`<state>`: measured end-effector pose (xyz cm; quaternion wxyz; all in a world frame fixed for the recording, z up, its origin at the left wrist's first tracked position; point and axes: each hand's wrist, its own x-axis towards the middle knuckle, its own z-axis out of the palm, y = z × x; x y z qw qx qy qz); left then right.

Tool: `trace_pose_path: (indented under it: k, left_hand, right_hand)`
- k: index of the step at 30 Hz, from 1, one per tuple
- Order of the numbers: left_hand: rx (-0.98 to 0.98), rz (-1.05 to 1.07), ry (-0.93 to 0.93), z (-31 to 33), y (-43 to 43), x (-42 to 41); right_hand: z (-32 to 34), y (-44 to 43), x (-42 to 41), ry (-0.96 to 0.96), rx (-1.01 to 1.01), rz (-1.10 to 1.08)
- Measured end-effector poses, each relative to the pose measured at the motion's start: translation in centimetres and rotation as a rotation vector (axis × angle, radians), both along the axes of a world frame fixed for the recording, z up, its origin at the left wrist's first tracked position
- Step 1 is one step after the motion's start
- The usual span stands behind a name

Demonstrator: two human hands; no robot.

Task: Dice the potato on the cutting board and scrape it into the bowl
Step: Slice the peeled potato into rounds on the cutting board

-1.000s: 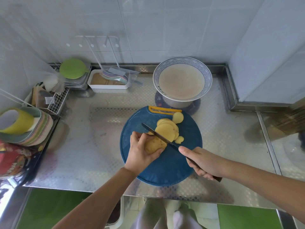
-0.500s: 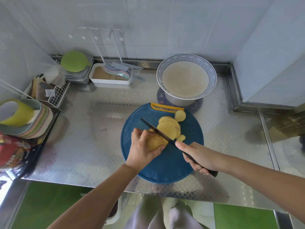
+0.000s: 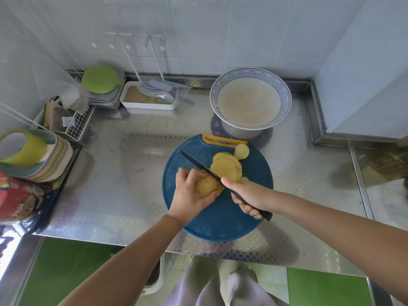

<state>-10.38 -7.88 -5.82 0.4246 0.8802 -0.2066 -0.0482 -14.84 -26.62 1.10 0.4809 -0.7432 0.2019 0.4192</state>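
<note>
Home kitchen: steel counter [image 3: 132, 173] against white tiled wall [image 3: 198, 29]; left of the blue cutting board [image 3: 220, 217], stacked plates [image 3: 55, 160]; behind it, patterned bowl [image 3: 284, 96].

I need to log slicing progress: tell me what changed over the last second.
Little changed. The right hand holds the black knife against the yellow potato, which the left hand grips as before. The cut slices, round blue cutting board and patterned bowl stayed put.
</note>
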Motion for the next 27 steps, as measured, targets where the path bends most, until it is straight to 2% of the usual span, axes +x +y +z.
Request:
trace_pose_path:
  k: [11,27]
  left_hand:
    - [0.022,-0.036,0.031,0.3,0.2,-0.1]
    - [0.052,-0.077,-0.002,0.2,-0.1,0.4]
  right_hand:
    - [-0.5,-2.1,-5.6,-0.036,0.027,-0.052]
    - [-2.5,-2.0,-4.6,-0.046,0.095,-0.046]
